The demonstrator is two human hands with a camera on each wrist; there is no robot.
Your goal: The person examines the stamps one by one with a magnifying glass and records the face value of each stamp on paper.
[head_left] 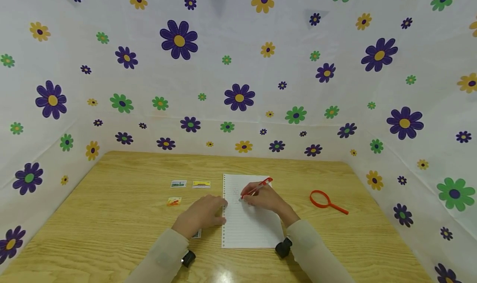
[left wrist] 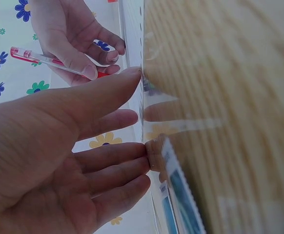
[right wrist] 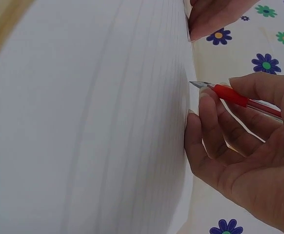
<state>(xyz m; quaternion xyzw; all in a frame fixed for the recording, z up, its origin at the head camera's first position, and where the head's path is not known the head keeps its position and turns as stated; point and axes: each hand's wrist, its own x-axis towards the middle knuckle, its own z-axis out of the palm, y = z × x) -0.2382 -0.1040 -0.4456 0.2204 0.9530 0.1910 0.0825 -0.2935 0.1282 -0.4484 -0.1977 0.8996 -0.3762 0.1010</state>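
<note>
A lined sheet of paper point(head_left: 253, 229) with punched holes down its left edge lies on the table, bearing a few lines of small handwriting near its upper left. My right hand point(head_left: 263, 197) pinches a red pen point(right wrist: 232, 95) between thumb and fingers, its metal tip right at the sheet. The pen's clear barrel slants up past the hand in the head view. My left hand point(head_left: 203, 213) rests at the sheet's left edge, fingers fairly straight and fingertips on the margin. Partly hidden beneath that hand is a small stamp point(head_left: 197, 234).
Left of the sheet lie a greenish stamp point(head_left: 179, 184), a yellow stamp point(head_left: 201, 185) and an orange stamp point(head_left: 174, 201). To the right is a red magnifying glass point(head_left: 329, 203). Flower-patterned cloth walls surround the wooden table point(head_left: 123, 183) at the back and sides.
</note>
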